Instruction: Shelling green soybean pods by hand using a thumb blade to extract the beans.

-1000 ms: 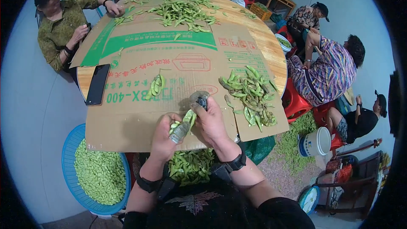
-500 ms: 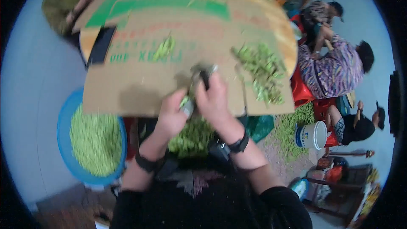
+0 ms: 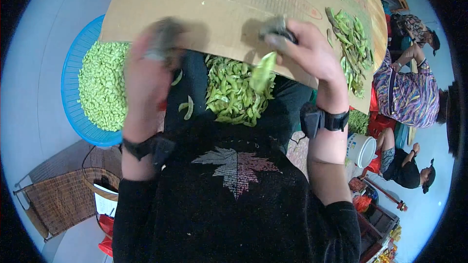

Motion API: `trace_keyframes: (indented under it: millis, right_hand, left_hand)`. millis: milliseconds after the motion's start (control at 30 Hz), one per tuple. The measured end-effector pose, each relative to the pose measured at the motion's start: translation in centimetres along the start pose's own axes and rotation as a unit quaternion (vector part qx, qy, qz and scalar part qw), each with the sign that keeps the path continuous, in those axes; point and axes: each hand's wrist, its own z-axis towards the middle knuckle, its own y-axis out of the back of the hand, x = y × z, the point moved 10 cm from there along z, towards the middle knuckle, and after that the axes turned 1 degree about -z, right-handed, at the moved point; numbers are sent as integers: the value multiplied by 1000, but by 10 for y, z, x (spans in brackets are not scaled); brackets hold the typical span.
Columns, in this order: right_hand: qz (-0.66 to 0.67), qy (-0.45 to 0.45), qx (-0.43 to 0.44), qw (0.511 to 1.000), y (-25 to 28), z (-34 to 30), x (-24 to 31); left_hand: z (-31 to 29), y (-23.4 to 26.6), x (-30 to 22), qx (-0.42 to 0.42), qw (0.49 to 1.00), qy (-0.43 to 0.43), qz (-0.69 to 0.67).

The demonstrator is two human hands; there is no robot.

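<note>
My left hand (image 3: 148,65) is raised beside the blue basket of shelled green beans (image 3: 103,87). It is smeared by motion, with a dark grey thing about its fingers, and whatever it holds is hidden. Over the cardboard's near edge, my right hand (image 3: 312,48) has its fingers bent, with a dark band and a greyish piece at the fingertips. A green bean pod (image 3: 263,74), blurred, hangs below those fingers with its upper end against them. Beneath it, a heap of green pods (image 3: 236,92) lies in my lap. Two loose pods (image 3: 186,107) rest on my dark trousers.
Flattened cardboard (image 3: 214,19) covers the round table. On it lie more pods (image 3: 353,44) at the right and a few at the far edge. A white bucket (image 3: 361,150) and several seated people are to the right. A woven chair (image 3: 73,202) stands at lower left.
My hands were together over the cardboard and have moved apart, the left toward the basket, the right to the right. The view has tipped down, showing more of my lap.
</note>
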Motion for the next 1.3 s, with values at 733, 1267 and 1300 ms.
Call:
trace_keyframes:
  millis: [733,1267,1300]
  right_hand:
    - [55,16,-160,985,38,14,8]
    - [465,-6,-10,885,-25,-25,1]
    - [474,-7,-2,881,-28,-25,0]
  left_hand:
    - [6,-53,-5,131,980,-49,140]
    - [12,-110,33,144,977,-95,-125]
    - [10,-107,27,133,978,-134,-92]
